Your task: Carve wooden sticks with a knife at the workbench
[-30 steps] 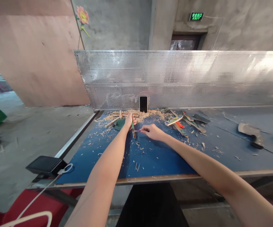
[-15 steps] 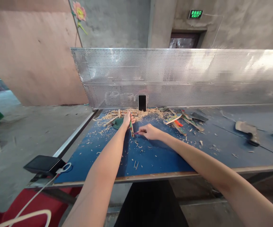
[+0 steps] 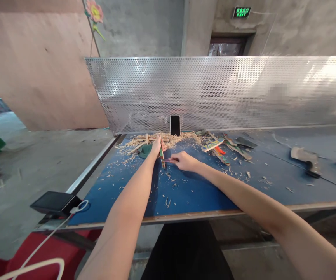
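My left hand (image 3: 158,147) is wrapped round a narrow wooden strip (image 3: 163,162) with green and red on it, whose lower end points toward me over the blue tabletop (image 3: 127,202). My right hand (image 3: 183,160) is closed round a thin, pinkish tool (image 3: 170,160); its tip meets the side of the strip. What kind of tool it is, I cannot make out. Under and beside my left hand lies a dark green cloth-like thing (image 3: 145,151). Pale wood shavings (image 3: 189,137) are heaped behind both hands, and small chips are scattered in front.
A phone (image 3: 175,126) stands against the perforated metal screen (image 3: 214,93). Painted wood pieces (image 3: 213,145) lie to the right, a brown curved object (image 3: 304,157) farther right. At the table's left front corner sits a black device (image 3: 55,203) with a white cable.
My right hand and the tool have moved slightly up along the strip, away from its near end. My left hand keeps its grip. The view has shifted slightly.
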`<state>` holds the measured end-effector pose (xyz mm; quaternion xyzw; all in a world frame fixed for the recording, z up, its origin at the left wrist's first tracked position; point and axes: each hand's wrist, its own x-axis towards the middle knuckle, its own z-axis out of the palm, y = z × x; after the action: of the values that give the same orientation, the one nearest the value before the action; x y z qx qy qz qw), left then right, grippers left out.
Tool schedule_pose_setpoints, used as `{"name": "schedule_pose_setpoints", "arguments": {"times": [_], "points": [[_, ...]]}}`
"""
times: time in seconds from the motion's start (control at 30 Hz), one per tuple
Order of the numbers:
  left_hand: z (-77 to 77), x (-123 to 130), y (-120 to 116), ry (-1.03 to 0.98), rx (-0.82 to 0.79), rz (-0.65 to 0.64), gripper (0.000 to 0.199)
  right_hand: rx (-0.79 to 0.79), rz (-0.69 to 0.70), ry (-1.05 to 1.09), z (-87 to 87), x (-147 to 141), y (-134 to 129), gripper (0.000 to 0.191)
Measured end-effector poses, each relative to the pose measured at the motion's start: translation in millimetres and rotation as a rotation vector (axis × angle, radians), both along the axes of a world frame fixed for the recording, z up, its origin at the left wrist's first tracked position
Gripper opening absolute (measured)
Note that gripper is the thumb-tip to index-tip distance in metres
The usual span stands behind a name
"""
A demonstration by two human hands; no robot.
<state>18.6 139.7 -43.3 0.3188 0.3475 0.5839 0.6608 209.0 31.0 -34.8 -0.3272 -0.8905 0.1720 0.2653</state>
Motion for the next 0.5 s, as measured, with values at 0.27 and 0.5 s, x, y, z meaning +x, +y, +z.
{"name": "schedule_pose_setpoints", "arguments": {"times": [0.27,0.5], "points": [[0.1,2,1,0.000,-0.012,0.031,0.058,0.158,0.128,-0.202,7.0,8,-18,0.022],[2.8,2,0,-0.006,-0.012,0.046,0.057,0.126,0.129,-0.131,9.3,12,-13,0.022]]}}
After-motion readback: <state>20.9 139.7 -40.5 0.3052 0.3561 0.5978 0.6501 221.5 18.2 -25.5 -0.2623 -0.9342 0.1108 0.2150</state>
